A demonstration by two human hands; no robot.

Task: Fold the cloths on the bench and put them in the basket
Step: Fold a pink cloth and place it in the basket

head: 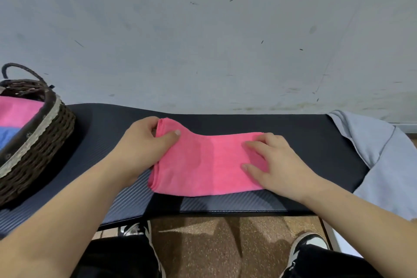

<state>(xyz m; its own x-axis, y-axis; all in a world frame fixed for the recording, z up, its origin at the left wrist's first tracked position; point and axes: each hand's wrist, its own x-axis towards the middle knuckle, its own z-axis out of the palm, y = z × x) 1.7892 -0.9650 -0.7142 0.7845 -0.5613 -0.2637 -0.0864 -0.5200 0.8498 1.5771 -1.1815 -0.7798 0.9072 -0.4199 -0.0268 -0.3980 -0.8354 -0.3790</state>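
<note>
A pink cloth, folded into a wide strip, lies flat on the black bench. My left hand pinches the strip's far left corner between thumb and fingers and lifts it slightly. My right hand rests palm down on the strip's right end with fingers spread. A dark wicker basket with a lace trim stands on the bench at the far left. Inside it lie a folded pink cloth and a blue cloth. A grey cloth is draped over the bench's right end.
A pale scuffed wall rises directly behind the bench. Below the front edge are a brown speckled floor, my dark trousers and two black-and-white shoes.
</note>
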